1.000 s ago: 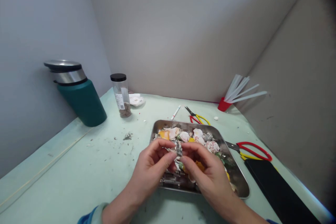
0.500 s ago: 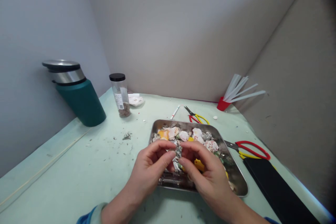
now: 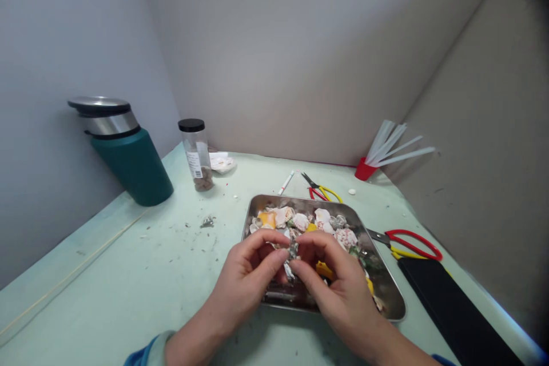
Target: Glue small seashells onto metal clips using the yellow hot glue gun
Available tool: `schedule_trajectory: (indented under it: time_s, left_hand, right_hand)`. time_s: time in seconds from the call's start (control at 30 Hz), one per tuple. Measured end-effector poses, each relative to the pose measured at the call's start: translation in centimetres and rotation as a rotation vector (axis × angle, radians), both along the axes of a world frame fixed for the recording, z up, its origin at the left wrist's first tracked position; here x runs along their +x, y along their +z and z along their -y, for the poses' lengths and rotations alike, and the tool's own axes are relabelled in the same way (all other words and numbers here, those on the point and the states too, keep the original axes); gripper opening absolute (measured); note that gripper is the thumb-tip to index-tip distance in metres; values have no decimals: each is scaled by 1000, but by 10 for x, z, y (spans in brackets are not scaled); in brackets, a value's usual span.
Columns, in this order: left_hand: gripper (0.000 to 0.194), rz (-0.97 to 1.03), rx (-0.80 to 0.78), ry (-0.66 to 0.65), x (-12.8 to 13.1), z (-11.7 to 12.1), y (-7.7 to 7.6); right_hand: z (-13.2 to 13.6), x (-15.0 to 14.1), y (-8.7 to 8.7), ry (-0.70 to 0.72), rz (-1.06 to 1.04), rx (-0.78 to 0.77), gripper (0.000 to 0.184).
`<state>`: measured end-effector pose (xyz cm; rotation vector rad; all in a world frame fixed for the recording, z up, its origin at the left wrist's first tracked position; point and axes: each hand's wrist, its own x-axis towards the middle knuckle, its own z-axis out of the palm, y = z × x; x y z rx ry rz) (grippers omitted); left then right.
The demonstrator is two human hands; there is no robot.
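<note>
My left hand (image 3: 251,266) and my right hand (image 3: 332,280) meet above the near part of a metal tray (image 3: 392,291). Between the fingertips of both is a small, silvery-grey, crumpled piece (image 3: 293,250) that looks like foil; its exact kind is too small to make out. Both hands are closed in a pinch, thumbs toward me, and the fingers cover part of the piece. Inside the tray lie several seashells (image 3: 322,216), some white, some speckled, along with yellow and orange pieces (image 3: 268,219). My hands hide the tray's near middle.
Left stand a teal bottle (image 3: 132,166) and a black-lidded jar (image 3: 197,154). Small scissors (image 3: 319,187) and a thin white stick (image 3: 286,183) lie behind the tray. Red-handled scissors (image 3: 414,243) and a black flat object (image 3: 450,309) are right. A red cup (image 3: 365,169) holds straws. Grey scraps (image 3: 208,222) lie left.
My fingers have shifted slightly around the silvery piece, and it appears turned a little. Otherwise the scene is the same.
</note>
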<state>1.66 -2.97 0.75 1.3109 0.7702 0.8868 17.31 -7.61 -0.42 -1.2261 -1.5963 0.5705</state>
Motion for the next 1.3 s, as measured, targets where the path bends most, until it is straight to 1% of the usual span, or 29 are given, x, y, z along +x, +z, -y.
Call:
schedule_trajectory:
  time_s: [0.1, 0.17, 0.23, 0.3, 0.5, 0.57, 0.63, 0.67, 0.73, 0.83, 0.9, 1.0, 1.1, 1.2, 1.3]
  left_hand:
    - [20, 0, 0, 12, 0, 0, 0]
    - [26, 11, -9, 21, 0, 0, 0]
    - [33, 22, -31, 7, 0, -1, 1]
    - [35, 31, -54, -14, 1, -2, 0]
    - [32, 129, -151, -26, 2, -3, 0]
    - [31, 163, -161, -21, 3, -3, 2]
    - [30, 180, -164, -12, 4, -3, 4]
    - [31, 185, -169, -9, 4, -3, 5]
    - [33, 194, -182, -4, 4, -4, 7]
    - [35, 201, -201, 1, 3, -5, 7]
    - [35, 188, -204, -4, 3, -5, 7]
    - [31, 151, -180, -19, 1, -5, 5]
    - [26, 121, -147, -30, 0, -5, 3]
    - [22, 103, -116, -38, -1, -6, 3]
    - [21, 86, -115, -38, -2, -6, 3]
  right_hand:
    - [0, -1, 0, -8, -3, 25, 20]
    - [-1, -1, 0, -15, 1, 28, 21]
    - [-1, -1, 0, -17, 6, 18, 21]
    - [-1, 0, -1, -15, 15, 6, 22]
    - [-2, 1, -1, -32, 43, -42, 22]
    - [-2, 1, 1, -30, 31, -33, 17]
    - [-2, 1, 2, -28, 6, -15, 7]
    - [-2, 1, 2, -28, -12, -19, 7]
    - [-1, 1, 2, -25, -60, -69, 12]
    - [-1, 1, 2, -6, -133, -184, 17]
    - [-1, 1, 2, 16, -160, -225, 19]
    - [-1, 1, 3, 26, -188, -245, 23]
    - [-1, 1, 5, 23, -197, -256, 23]
    - [0, 2, 5, 24, -160, -241, 22]
    - [1, 4, 3, 26, -110, -227, 26]
